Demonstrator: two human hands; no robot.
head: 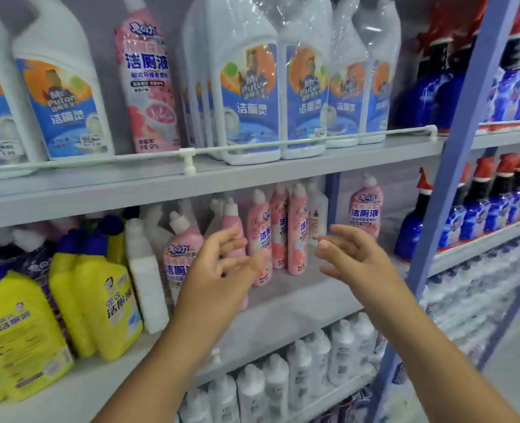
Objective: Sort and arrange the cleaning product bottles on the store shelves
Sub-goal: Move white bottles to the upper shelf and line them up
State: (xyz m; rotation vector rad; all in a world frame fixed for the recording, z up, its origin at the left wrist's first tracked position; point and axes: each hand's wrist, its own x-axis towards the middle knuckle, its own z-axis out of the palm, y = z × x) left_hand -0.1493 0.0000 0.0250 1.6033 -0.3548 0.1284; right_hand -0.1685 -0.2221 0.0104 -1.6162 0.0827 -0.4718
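Two bare hands reach toward the middle shelf [283,303], a flat grey board. The left hand [219,267] and right hand [353,257] both hover with fingers loosely spread, holding nothing. Between and behind them stand slim pink bottles [278,230] with glossy labels and angled white caps, clustered mid-shelf. Squat yellow bottles [100,300] fill the shelf's left end. On the upper shelf, broad white jugs [246,87] sit wrapped in crinkled clear plastic behind a thin white rail [252,146].

Two hands up, left hand [219,264] and right hand [354,254]. Top shelf: one pink bottle [148,87]. Middle shelf: three yellow bottles [106,300] at left, about six pink ones; rear rows too blurred to count.
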